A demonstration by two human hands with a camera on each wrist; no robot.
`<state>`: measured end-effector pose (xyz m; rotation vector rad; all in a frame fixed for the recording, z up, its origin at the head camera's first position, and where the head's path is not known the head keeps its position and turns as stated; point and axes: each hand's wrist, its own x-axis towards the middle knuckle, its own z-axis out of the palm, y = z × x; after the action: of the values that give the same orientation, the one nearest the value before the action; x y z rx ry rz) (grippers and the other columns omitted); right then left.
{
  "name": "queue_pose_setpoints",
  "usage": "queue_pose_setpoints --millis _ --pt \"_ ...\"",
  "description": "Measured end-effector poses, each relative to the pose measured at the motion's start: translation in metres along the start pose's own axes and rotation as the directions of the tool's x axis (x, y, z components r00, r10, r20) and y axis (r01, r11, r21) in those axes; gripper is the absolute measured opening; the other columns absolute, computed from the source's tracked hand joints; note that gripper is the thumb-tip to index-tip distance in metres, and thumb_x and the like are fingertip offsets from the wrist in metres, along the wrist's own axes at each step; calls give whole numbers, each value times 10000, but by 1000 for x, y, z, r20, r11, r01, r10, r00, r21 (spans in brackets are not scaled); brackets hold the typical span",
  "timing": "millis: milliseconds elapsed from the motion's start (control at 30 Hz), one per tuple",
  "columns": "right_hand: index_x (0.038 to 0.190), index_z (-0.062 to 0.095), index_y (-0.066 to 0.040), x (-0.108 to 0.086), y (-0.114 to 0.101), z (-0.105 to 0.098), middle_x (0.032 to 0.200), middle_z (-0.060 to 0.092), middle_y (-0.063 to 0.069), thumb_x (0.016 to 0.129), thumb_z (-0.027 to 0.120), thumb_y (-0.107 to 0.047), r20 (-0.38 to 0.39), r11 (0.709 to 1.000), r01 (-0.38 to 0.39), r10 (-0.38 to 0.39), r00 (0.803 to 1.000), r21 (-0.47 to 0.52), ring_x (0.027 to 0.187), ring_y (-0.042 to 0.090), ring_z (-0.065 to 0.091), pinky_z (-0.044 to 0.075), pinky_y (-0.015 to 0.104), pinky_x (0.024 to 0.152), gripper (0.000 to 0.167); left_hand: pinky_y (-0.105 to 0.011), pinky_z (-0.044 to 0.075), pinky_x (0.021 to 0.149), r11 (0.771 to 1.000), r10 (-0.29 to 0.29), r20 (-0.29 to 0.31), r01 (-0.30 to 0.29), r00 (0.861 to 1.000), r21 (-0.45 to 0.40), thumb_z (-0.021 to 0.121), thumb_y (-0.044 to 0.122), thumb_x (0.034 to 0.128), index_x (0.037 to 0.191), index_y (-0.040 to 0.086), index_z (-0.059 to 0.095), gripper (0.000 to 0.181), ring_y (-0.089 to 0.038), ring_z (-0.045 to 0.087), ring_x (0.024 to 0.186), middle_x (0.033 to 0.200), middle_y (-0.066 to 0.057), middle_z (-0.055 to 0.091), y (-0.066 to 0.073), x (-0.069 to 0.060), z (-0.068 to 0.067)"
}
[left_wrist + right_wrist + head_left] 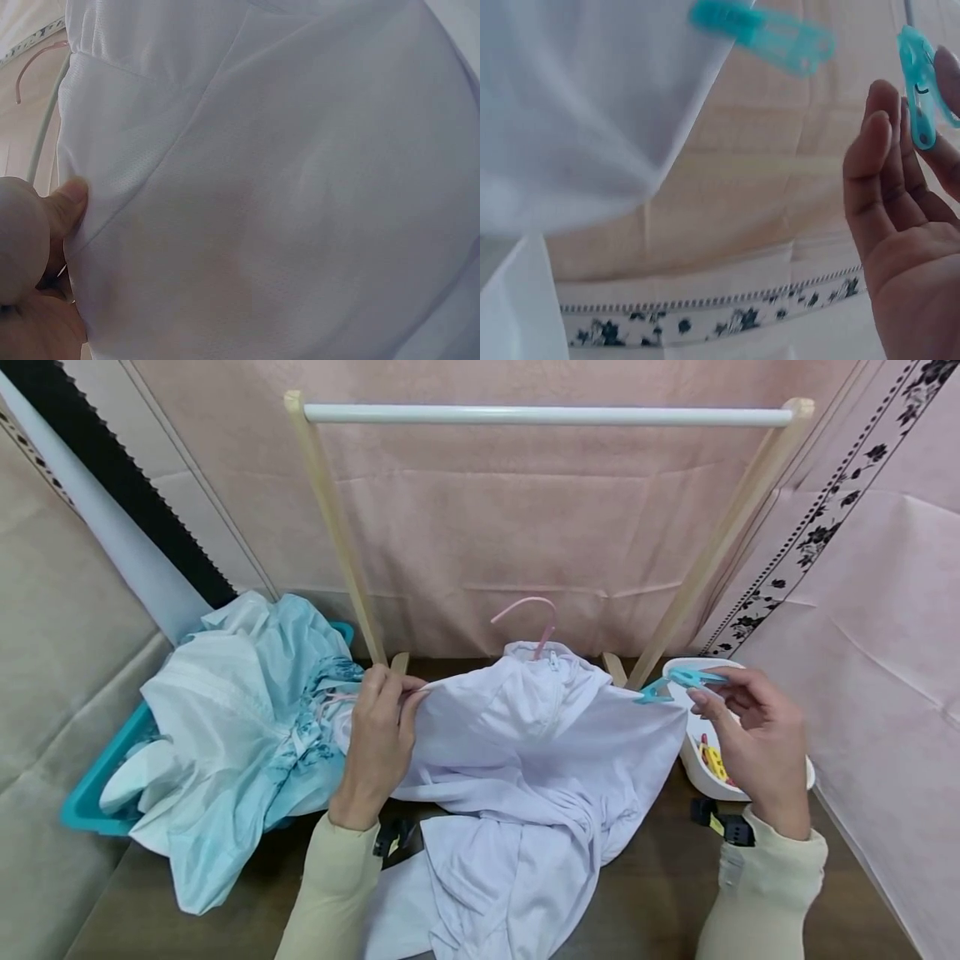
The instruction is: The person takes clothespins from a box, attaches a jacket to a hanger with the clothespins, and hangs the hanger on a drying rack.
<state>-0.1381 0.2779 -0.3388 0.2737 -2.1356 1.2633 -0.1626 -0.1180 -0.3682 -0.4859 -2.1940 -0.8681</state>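
A white zip-neck jacket [525, 752] is on a pink hanger [551, 618], whose hook sticks up above the collar. My left hand [378, 735] pinches the jacket's left shoulder edge between thumb and fingers, and the left wrist view shows the thumb [71, 201] on the cloth. On the opposite shoulder, a turquoise clothespin [654, 693] is clipped. My right hand [757, 727] holds a second turquoise clothespin [921, 90] by its handles, apart from the cloth in the right wrist view. The clipped clothespin [765, 34] also appears there, blurred.
A wooden stand with a white rod [547, 416] rises behind the jacket. Left is a turquoise basket [86, 802], heaped with a blue-and-white garment [232, 735]. At right, a white tub [697, 768] holds yellow and red clothespins [712, 758].
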Motion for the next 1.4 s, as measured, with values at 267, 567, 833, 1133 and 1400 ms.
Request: queue_pose_setpoints --millis 267,567,833,1133,1400 --pt "1139 709 -26 -2 -22 27 1090 672 12 842 736 132 283 984 163 -176 943 67 978 41 614 486 126 912 337 -327 500 712 1000 9 -6 -9 1000 -9 639 64 993 990 -8 678 82 -257 550 906 940 -136 511 -1 0 0" --pt "1125 754 -189 -14 -50 53 1387 545 55 791 845 -14 406 978 206 -196 893 18 1302 154 456 342 169 1073 388 -318 485 712 1000 14 -2 -14 1000 -5 642 62 991 992 -6 676 76 -256 543 901 934 -132 509 -1 0 2" --pt "1121 767 -259 -22 -62 80 1642 332 75 804 864 -137 425 987 160 -149 893 10 1582 347 158 180 666 1218 353 -332 513 733 1000 1 18 -1 1000 -3 649 60 987 1001 -3 677 70 -257 554 909 941 -129 517 2 0 1" --pt "1087 783 -268 -24 -56 96 1613 359 218 778 886 -205 396 980 183 -138 908 -77 1565 372 213 89 707 1167 332 -319 481 741 1000 0 41 1 999 -1 666 71 976 1012 -10 666 89 -251 522 901 938 -123 515 2 -1 2" --pt "1073 782 -289 -19 -44 100 1324 515 92 759 900 -237 394 974 223 -187 900 -49 1261 245 449 177 534 1011 339 -380 506 911 1000 10 73 -8 997 -25 646 77 990 1011 1 660 80 -260 526 909 932 -114 517 6 0 2"
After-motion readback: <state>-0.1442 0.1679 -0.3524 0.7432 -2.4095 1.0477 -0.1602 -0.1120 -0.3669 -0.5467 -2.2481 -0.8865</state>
